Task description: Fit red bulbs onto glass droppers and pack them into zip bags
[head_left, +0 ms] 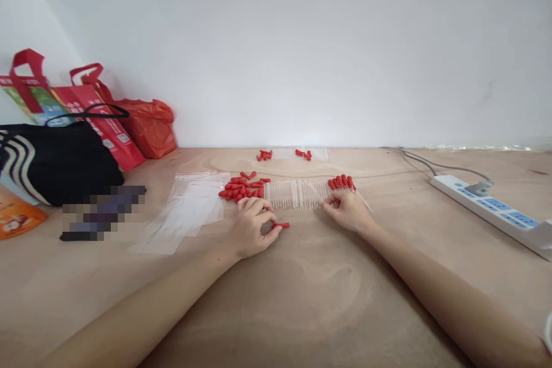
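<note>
My left hand (253, 229) pinches a red rubber dropper bulb (283, 225) between thumb and finger, just over the table. Behind that hand lies a pile of red dropper bulbs (240, 188). A row of thin clear dropper tubes (297, 194) lies side by side in front of both hands. At the row's right end, my right hand (345, 209) has its fingers closed on the near end of a clear tube, partly hidden by the fingertips. Just beyond it are several tubes topped with red bulbs (342, 182).
Clear zip bags (190, 207) lie flat left of the pile. Two small filled bags (278, 154) rest near the wall. A white power strip (487, 204) with a grey cable stands right. Shopping bags (146, 126) and a black bag (64, 155) crowd the left.
</note>
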{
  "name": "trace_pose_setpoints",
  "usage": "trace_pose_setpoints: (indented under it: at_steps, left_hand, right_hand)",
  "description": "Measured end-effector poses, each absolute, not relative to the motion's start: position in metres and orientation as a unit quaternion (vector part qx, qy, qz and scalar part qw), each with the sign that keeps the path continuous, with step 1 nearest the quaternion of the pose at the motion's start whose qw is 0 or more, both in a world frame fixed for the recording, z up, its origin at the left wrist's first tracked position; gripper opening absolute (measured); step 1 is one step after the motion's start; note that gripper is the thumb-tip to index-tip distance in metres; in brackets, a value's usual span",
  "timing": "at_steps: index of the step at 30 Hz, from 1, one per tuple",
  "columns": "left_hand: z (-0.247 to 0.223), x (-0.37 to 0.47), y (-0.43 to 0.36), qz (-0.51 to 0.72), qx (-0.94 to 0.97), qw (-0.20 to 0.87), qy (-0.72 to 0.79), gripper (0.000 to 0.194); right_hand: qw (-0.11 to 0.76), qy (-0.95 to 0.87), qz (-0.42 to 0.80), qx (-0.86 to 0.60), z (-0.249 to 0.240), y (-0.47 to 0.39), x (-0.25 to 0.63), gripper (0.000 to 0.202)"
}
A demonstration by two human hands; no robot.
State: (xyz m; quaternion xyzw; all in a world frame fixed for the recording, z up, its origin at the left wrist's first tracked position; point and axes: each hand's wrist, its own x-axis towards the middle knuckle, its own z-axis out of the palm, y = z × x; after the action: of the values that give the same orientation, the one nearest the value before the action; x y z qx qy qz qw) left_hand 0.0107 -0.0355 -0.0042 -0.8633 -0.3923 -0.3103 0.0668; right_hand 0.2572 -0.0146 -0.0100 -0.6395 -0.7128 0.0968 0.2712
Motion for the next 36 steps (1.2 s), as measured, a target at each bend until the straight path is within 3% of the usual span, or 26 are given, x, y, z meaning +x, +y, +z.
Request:
trace_pose_setpoints:
  at_steps: [4, 9, 17, 24, 36]
  left_hand:
    - [-0.004, 0.011, -0.036, -0.285, -0.868, 0.051, -0.404, 0.013]
    - [-0.004, 0.010, -0.035, -0.260, -0.878, 0.032, -0.402, 0.018]
    - [-0.009, 0.013, -0.031, -0.254, -0.881, 0.030, -0.398, 0.013]
    - [-0.004, 0.015, -0.034, -0.248, -0.880, 0.013, -0.405, 0.011]
    - [-0.014, 0.013, -0.029, -0.270, -0.877, 0.010, -0.398, 0.014]
  right_hand:
    - [0.232, -0.807, 0.144, -0.523, -0.008, -0.026, 0.253, 0.023]
    - [0.192, -0.839, 0.143, -0.488, -0.006, -0.029, 0.254, 0.024]
    - [0.225, -0.830, 0.114, -0.497, -0.010, -0.031, 0.239, 0.029]
    - [0.196, -0.835, 0.066, -0.510, -0.017, -0.035, 0.229, 0.018]
    - [0.261, -0.831, 0.084, -0.484, -0.016, -0.040, 0.227, 0.013]
